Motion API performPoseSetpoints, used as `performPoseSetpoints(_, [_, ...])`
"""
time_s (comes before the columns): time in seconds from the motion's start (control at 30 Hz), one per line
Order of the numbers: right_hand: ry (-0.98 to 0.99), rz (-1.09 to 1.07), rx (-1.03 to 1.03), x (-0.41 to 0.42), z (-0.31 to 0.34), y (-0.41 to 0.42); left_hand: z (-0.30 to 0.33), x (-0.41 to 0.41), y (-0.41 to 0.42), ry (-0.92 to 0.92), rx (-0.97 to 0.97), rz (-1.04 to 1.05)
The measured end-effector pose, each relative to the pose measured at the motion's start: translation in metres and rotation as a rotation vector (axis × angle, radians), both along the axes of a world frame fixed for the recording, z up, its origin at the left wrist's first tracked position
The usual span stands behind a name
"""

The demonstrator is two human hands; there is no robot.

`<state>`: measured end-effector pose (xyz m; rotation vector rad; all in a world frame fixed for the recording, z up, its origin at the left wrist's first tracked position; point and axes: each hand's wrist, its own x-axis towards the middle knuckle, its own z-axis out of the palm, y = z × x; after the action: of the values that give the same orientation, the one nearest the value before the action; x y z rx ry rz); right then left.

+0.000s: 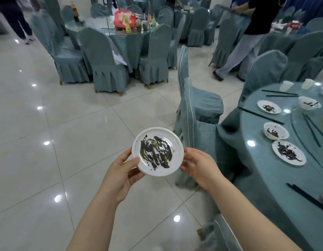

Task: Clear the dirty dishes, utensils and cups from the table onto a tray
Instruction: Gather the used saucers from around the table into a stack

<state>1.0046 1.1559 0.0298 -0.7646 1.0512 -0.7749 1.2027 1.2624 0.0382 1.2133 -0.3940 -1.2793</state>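
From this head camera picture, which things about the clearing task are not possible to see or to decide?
- The tray: not in the head view, so where the plate will go is unknown.
- Fingers of the left hand and right hand: partly hidden under the plate.
- The table: its far and right parts are cut off by the right edge, so the count of remaining dishes is unknown.
- The cups: too small to tell whether they hold anything.

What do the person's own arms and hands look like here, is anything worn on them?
Both forearms are bare, with no sleeves in view. The left hand and the right hand wear no gloves, and no watch, ring or bracelet shows on them.
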Motion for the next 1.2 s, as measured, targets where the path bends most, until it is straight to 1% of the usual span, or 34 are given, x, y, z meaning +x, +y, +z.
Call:
performPoseSetpoints(0.1, [0.001, -0.104, 0.053, -0.009, -0.001, -0.031, 0.000, 0.008, -0.039, 0.028, 0.010, 0.001])
performPoseSetpoints(0.27, [0.053, -0.248, 0.099, -0.047, -0.011, -0.074, 0.002, 0.007, -0.120, 0.033, -0.029, -0.131])
performPoseSetpoints(0.5, [0.140, -0.672, 0.179, -0.115, -0.021, -0.118, 0.006, -0.029, -0.265, 0.062, -0.053, -0.466])
performPoseSetpoints(0.6, [0.159, -0.845, 0.174, -0.142, -0.028, -0.125, 0.002, -0.049, -0.314, 0.048, -0.050, -0.595])
performPoseSetpoints(0.7, [0.138, -1.001, 0.195, -0.164, -0.039, -0.124, -0.002, -0.068, -0.349, 0.029, -0.036, -0.679])
performPoseSetpoints(0.9, [0.108, -1.172, 0.305, -0.210, -0.066, -0.144, -0.009, -0.108, -0.412, 0.039, 0.035, -0.727])
performPoseSetpoints(1.07, [0.183, -1.246, 0.446, -0.267, -0.101, -0.197, -0.015, -0.149, -0.473, 0.000, 0.053, -0.710])
performPoseSetpoints(1.2, [0.190, -1.329, 0.518, -0.304, -0.126, -0.243, -0.022, -0.175, -0.510, -0.014, 0.058, -0.680])
